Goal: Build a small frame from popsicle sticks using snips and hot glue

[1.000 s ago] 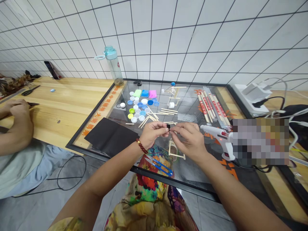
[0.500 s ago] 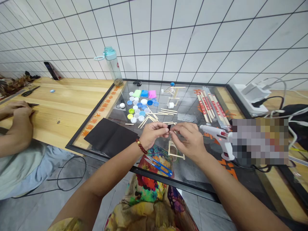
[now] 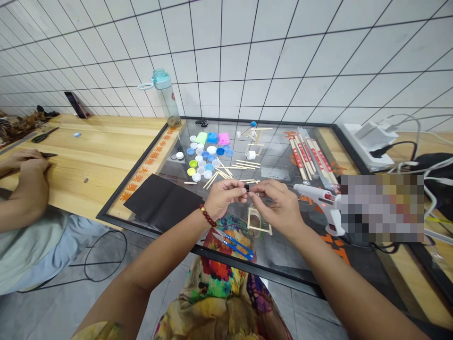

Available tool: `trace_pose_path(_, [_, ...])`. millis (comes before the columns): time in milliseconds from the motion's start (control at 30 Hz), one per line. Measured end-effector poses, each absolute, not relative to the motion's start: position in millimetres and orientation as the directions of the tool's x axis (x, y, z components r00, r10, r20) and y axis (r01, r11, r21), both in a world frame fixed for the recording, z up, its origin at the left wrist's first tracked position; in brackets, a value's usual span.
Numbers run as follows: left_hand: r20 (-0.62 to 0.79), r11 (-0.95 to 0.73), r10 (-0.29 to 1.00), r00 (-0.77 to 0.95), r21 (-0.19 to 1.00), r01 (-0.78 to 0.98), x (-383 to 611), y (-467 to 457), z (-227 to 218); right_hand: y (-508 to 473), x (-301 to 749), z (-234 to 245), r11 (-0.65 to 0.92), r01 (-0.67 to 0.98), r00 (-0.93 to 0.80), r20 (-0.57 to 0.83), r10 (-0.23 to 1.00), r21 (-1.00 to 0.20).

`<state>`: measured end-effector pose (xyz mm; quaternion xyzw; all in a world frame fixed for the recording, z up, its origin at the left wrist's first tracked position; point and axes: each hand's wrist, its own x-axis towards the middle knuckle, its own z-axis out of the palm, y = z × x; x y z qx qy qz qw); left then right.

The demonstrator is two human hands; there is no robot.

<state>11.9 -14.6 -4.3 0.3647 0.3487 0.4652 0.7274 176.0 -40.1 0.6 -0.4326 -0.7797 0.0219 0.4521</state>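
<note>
Close together over the glass-topped table (image 3: 283, 257), my two hands meet at a small black piece (image 3: 247, 187). My left hand (image 3: 224, 197), with a beaded bracelet at the wrist, pinches it between thumb and fingertips. From the other side, the thumb and index finger of my right hand (image 3: 278, 205) grip its edge; what the piece is made of is too small to tell. Below my right hand lies a frame of thin wooden sticks (image 3: 260, 225). Blue-handled thread snips (image 3: 235, 244) rest near the table's front edge. A black sheet (image 3: 161, 200) lies left of my left hand.
Bottle caps (image 3: 211, 149), loose wooden sticks (image 3: 221, 172) and a small stick model (image 3: 255, 141) lie beyond my hands. On the right are a white glue gun (image 3: 323, 200), packed sticks (image 3: 311, 158) and a power strip (image 3: 368, 146). A bottle (image 3: 168, 99) stands behind. A co-worker's hands (image 3: 28, 160) rest far left.
The black piece and my fingertips have shifted very slightly to the left. Everything else looks the same.
</note>
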Motion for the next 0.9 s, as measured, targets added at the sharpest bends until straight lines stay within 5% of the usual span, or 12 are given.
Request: trace_pose_path(900, [-0.148,0.278,0.931,0.333,0.879,-0.387,11.1,-15.4,-3.6,-40.4,175.3,-0.6,0.63,0.583,-0.218,0.649,0.729,-0.513])
